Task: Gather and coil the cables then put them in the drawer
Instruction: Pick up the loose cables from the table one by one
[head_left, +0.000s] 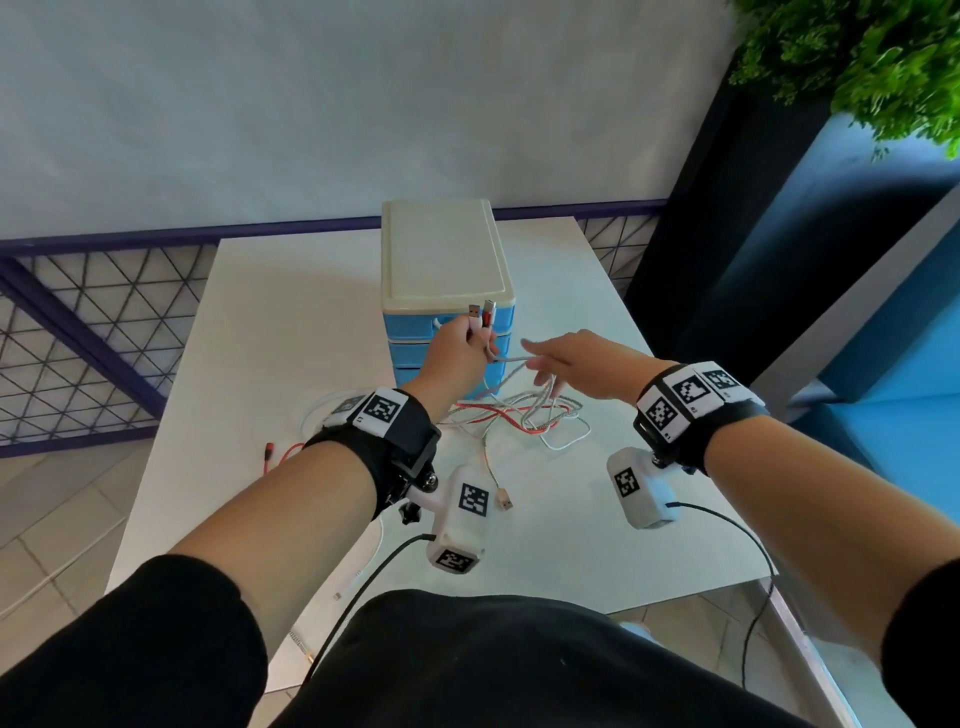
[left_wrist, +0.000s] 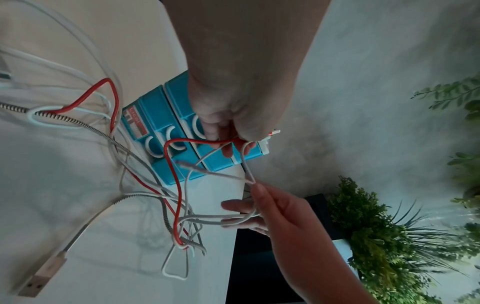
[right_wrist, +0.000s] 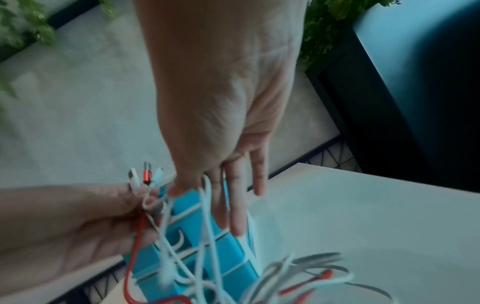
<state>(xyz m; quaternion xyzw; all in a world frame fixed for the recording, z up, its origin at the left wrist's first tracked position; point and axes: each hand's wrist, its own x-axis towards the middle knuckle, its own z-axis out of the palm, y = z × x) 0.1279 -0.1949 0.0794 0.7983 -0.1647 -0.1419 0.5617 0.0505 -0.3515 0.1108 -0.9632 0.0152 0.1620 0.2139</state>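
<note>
Head view: left hand (head_left: 457, 358) grips gathered USB plugs (head_left: 482, 313); right hand (head_left: 576, 366), fingers straight, hooks the white cable (head_left: 511, 358). This looks like mid-untangling, and drawing it free probably comes next.
</note>
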